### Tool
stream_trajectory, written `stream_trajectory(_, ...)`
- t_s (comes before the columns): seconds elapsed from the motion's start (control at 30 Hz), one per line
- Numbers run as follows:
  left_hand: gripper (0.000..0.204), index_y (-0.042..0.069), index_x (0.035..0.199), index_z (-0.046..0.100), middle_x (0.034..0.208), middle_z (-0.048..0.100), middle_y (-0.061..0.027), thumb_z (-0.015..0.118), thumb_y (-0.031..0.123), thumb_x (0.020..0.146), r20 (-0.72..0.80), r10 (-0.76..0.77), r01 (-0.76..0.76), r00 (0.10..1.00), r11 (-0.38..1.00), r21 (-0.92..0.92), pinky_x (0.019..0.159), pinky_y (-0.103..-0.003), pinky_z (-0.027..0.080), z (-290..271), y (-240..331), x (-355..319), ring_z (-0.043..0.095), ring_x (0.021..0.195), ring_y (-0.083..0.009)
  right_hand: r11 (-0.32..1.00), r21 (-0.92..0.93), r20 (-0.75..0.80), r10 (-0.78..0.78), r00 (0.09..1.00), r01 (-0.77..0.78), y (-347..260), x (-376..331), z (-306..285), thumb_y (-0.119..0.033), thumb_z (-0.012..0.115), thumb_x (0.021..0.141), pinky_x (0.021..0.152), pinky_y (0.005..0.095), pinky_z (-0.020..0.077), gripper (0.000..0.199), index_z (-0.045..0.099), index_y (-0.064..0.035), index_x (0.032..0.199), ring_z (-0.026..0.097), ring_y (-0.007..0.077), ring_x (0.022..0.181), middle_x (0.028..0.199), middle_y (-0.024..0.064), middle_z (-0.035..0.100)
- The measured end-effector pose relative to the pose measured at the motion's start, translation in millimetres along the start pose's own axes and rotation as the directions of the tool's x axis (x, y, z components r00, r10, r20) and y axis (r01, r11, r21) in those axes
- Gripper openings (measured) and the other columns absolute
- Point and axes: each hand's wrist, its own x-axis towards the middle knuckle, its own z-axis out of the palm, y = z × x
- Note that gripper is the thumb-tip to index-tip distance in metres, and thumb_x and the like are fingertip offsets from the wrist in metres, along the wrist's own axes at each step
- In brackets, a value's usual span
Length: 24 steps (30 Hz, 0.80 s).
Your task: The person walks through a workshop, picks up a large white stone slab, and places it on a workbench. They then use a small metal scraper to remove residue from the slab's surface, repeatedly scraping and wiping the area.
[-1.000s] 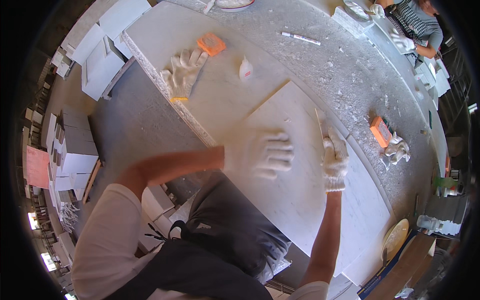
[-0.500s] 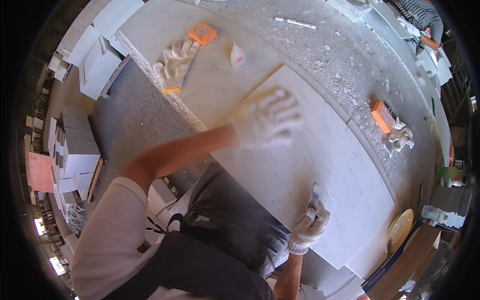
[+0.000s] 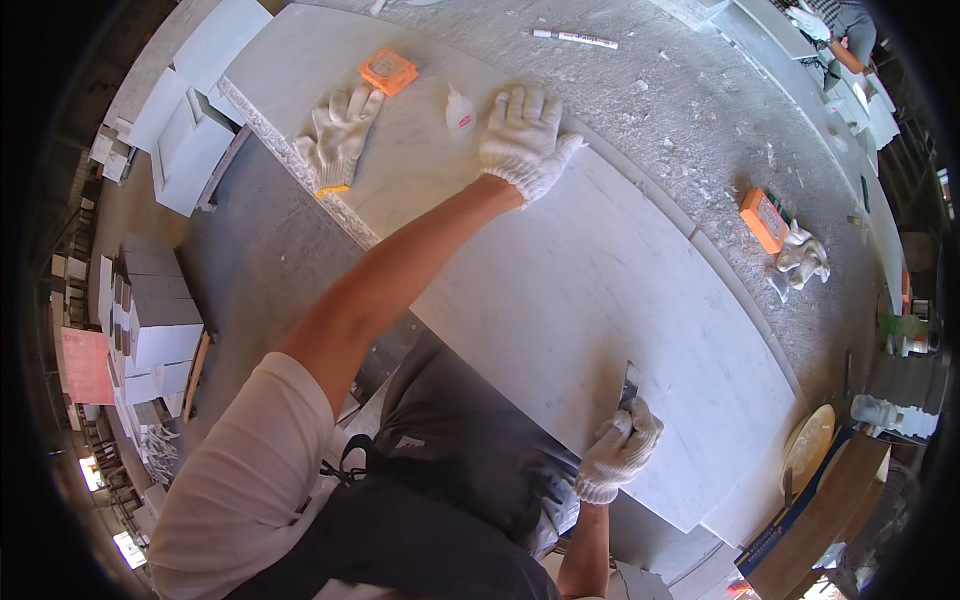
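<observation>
A pale grey-veined marble slab (image 3: pixel 560 300) lies flat in front of me. My left hand (image 3: pixel 525 135), in a white knit glove, rests palm down at the slab's far-left corner with fingers spread. It holds nothing. Close to its fingers stands a small white squeeze bottle (image 3: pixel 460 110). My right hand (image 3: pixel 620 450), also gloved, is closed around a putty knife (image 3: pixel 630 385) over the slab's near edge, with the metal blade pointing away from me. The knife's handle is hidden in my fingers.
A loose glove (image 3: pixel 342 140) and an orange box (image 3: pixel 388 71) lie at left. Beyond are a marker (image 3: pixel 575 39), another orange box (image 3: pixel 764 220) and a crumpled glove (image 3: pixel 802 257). A yellowish round dish (image 3: pixel 808 450) sits at right. Another person's gloved hand (image 3: pixel 808 22) shows far right.
My left hand has swept away from me across the slab and come down at its far-left corner. My right hand still holds the putty knife in nearly the same place.
</observation>
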Motion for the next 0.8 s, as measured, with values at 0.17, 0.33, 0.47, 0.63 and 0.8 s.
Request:
stream_trajectory(0.17,0.068,0.016,0.156,0.042,0.163,0.036,-0.0164,0.042,0.059,0.104,-0.006,0.449,-0.438,0.894,0.869,-0.231,0.128,-0.052,0.017,10,43,-52,0.029,0.154,-0.0328,0.996,0.051,0.014,0.068,0.998,-0.068,-3,4,1,0.001,0.048,0.102,0.049,0.0270,0.0415,0.023,0.062,0.0016,0.120,0.048,0.0095,0.053,0.099,0.0100,0.054)
stream_trajectory(0.33,0.072,0.018,0.163,0.031,0.170,0.027,-0.0154,0.030,0.062,0.106,0.210,0.475,-0.467,0.855,0.880,-0.089,0.130,-0.050,0.011,58,24,-22,0.021,0.158,-0.0302,0.999,0.033,0.016,0.040,0.999,-0.040,-5,4,-2,0.000,0.049,0.102,0.048,0.0272,0.0414,0.022,0.062,0.0015,0.120,0.048,0.0099,0.051,0.099,0.0106,0.054)
stream_trajectory(0.47,0.061,0.013,0.151,0.046,0.159,0.041,-0.0159,0.049,0.047,0.102,-0.116,0.136,-0.140,0.984,0.990,-0.031,0.128,-0.049,0.020,41,-8,4,0.034,0.151,-0.0317,0.998,0.066,-0.040,0.022,0.999,-0.019,-5,4,1,-0.001,0.049,0.102,0.048,0.0274,0.0415,0.021,0.062,0.0021,0.119,0.048,0.0101,0.051,0.100,0.0112,0.054)
stream_trajectory(0.63,0.048,0.011,0.136,0.062,0.146,0.056,-0.0132,0.068,0.037,0.095,-0.115,0.357,-0.370,0.927,0.920,-0.130,0.125,-0.051,0.029,10,13,-89,0.046,0.142,-0.0322,0.996,0.072,-0.051,0.047,0.998,-0.043,-7,4,1,-0.001,0.049,0.102,0.049,0.0282,0.0408,0.021,0.063,0.0021,0.118,0.048,0.0101,0.052,0.099,0.0107,0.054)
stream_trajectory(0.8,0.043,0.013,0.129,0.068,0.144,0.057,-0.0121,0.070,0.037,0.093,-0.025,0.379,-0.377,0.925,0.911,-0.167,0.123,-0.051,0.030,1,16,-118,0.047,0.142,-0.0321,0.996,0.087,-0.035,0.029,0.999,-0.026,-3,3,1,0.000,0.049,0.101,0.050,0.0288,0.0410,0.023,0.064,0.0009,0.118,0.048,0.0097,0.052,0.095,0.0091,0.053)
